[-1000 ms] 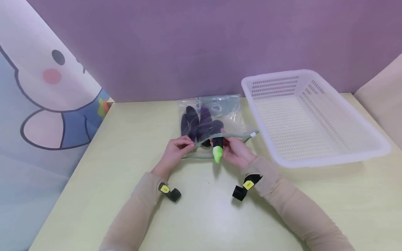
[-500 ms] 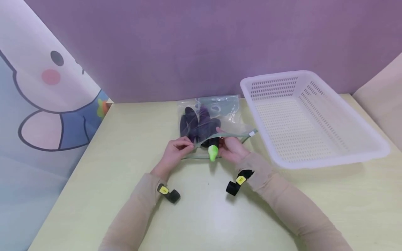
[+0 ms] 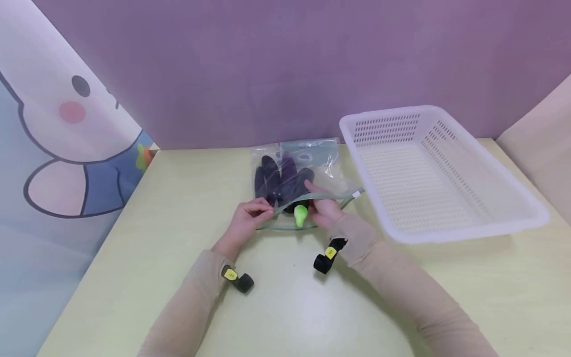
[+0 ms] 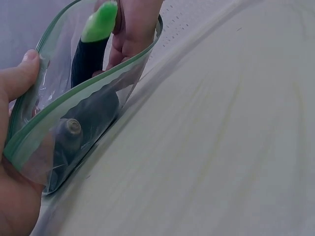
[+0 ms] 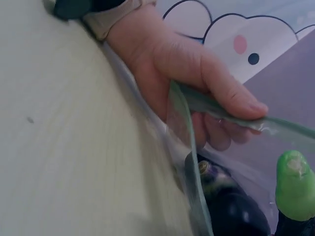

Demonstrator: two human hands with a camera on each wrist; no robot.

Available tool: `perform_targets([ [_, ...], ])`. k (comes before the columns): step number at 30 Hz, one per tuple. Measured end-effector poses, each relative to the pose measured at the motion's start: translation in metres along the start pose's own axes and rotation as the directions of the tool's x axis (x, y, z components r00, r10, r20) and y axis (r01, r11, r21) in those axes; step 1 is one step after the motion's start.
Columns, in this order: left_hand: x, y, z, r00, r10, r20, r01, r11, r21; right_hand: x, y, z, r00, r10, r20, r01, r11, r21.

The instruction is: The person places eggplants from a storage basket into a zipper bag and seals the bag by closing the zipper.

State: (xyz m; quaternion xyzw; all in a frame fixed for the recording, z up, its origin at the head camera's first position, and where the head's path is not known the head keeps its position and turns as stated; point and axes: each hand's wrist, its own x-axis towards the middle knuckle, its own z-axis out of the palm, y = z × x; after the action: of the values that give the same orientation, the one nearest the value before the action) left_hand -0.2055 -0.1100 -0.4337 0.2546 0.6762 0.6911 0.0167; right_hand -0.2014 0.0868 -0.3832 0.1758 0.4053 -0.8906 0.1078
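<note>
A clear zip bag (image 3: 327, 161) with a green-edged mouth lies near the back of the table, its mouth facing me. Inside are several dark purple eggplants (image 3: 270, 173). One eggplant with a bright green stem end (image 3: 301, 215) pokes out through the mouth. My left hand (image 3: 247, 218) pinches the left part of the bag's edge. At the right of the mouth, my right hand (image 3: 327, 209) grips the rim. In the right wrist view its thumb (image 5: 236, 101) presses over the green edge, fingers on the other side, apart from the green stem end (image 5: 294, 189).
A white perforated plastic basket (image 3: 446, 235) stands to the right of the bag. Behind the table rises a purple wall (image 3: 285, 69). A cloth with a cartoon print (image 3: 53, 183) hangs at the left. Pale table surface (image 3: 267, 297) lies in front.
My right hand has moved a little left, easing off the green-ended eggplant, which has shifted slightly left and deeper into the bag. The left hand keeps its pinch.
</note>
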Motion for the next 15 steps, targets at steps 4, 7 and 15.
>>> perform_targets([
  [4,-0.002,0.001,0.0,1.0,0.002,0.005,-0.002,1.0,-0.011,0.009,0.0,0.003,0.996,-0.022,-0.083,0.02,1.0,-0.023],
  [7,-0.001,0.001,0.0,1.0,0.013,0.009,-0.013,0.999,-0.032,0.016,-0.004,0.008,0.99,-0.033,-0.134,0.029,0.999,-0.038],
  [15,-0.001,-0.001,-0.002,0.999,0.029,0.026,-0.028,0.999,-0.038,0.028,-0.006,0.014,0.976,-0.081,-0.202,0.06,0.993,-0.104],
])
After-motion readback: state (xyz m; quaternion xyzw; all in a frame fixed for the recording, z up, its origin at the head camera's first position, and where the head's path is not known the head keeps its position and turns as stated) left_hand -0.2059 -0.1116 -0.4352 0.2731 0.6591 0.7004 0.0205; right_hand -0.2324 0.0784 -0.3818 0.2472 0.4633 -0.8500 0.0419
